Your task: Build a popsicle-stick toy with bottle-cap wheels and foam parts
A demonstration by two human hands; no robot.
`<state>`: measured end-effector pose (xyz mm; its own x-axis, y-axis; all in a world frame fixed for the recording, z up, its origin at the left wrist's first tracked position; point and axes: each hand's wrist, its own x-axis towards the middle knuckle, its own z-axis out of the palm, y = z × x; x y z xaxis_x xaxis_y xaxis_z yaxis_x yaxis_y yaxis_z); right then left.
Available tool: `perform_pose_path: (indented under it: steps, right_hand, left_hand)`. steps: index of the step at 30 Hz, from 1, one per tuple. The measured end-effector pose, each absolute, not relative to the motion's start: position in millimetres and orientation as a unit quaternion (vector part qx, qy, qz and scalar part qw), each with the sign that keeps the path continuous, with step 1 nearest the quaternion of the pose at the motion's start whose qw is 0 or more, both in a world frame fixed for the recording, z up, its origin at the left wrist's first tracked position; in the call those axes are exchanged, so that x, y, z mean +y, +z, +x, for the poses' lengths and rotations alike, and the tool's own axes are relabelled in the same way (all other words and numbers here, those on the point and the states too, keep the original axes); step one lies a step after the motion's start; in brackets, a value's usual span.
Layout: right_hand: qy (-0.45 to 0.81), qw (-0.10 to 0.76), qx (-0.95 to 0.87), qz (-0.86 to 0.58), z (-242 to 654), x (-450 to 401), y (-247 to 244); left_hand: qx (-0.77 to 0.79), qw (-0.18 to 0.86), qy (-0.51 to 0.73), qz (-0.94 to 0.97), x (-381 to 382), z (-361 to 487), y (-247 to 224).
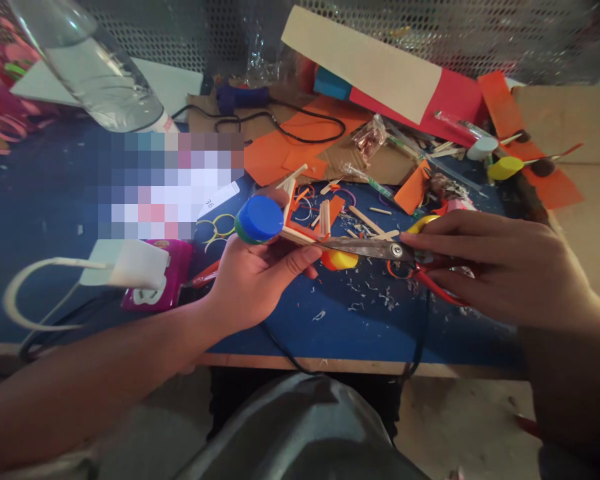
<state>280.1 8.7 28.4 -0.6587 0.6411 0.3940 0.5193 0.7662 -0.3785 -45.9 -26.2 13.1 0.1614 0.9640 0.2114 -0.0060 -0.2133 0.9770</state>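
My left hand [253, 283] is closed around a small craft-stick frame [307, 235] with an orange paper lining. A blue bottle cap [261, 218] stands at its left side, by my fingers. In my right hand [515, 267] are scissors [370, 249] with red and yellow handles, my fingers at the handles. Their blades point left, and the tips reach the frame's near edge beside my left thumb. Whether the tips touch it, I cannot tell. A yellow and orange cap [343, 260] shows just under the blades; I cannot tell if it is joined to the frame.
Paper scraps and loose craft sticks [365, 220] litter the blue tabletop [330, 333]. A glue gun [243, 97] with a black cord lies behind. On the left are a water bottle [100, 73] and a white charger [125, 263] in a pink socket box [180, 267].
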Motion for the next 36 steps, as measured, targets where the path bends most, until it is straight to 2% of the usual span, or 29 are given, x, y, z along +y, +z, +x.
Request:
perform_pose_path:
  steps: [9,20,28,33,36]
  right_hand:
    - [0.146,0.271,-0.898,-0.316,276.6,8.4,30.8]
    - [0.031,0.237,-0.916,-0.323,276.7,2.6,31.3]
    - [0.062,0.262,-0.903,-0.335,281.5,3.7,36.7]
    - [0.149,0.278,-0.89,-0.329,279.2,2.9,42.6]
    - [0.158,0.271,-0.891,-0.328,276.2,2.2,42.5]
  left_hand:
    - [0.407,0.498,0.502,0.578,-26.4,-45.9,12.3]
    - [0.415,0.487,0.51,0.575,-25.7,-44.2,12.8]
    - [0.415,0.494,0.513,0.566,-26.5,-45.0,12.4]
    - [0.436,0.485,0.543,0.529,-23.2,-46.1,8.9]
    - [0.431,0.484,0.562,0.514,-22.0,-45.0,5.1]
